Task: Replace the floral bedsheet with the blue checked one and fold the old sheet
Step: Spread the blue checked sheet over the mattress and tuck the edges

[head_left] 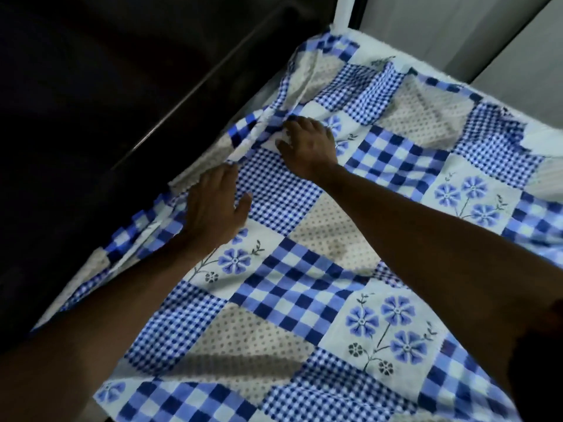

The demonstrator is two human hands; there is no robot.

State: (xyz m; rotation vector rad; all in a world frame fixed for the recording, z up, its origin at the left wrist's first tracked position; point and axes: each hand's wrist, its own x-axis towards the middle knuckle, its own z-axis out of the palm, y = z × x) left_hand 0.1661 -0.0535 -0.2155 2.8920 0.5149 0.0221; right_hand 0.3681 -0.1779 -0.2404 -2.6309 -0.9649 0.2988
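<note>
Dark rail (189, 105) borders the far side; the blue checked sheet (304, 284) lies spread beside it, bunched at that edge. My left hand (213, 205) rests flat, fingers straight, pinning the cloth. My right hand (307, 144) curls round the bunched fold, I judge to tuck it down.

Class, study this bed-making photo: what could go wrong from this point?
1. The blue checked sheet is bunched along the edge near the left hand and right hand; tucked so, ridges may stay.
2. Bare mattress shows at the far corner; pulling this way could uncover more.
</note>
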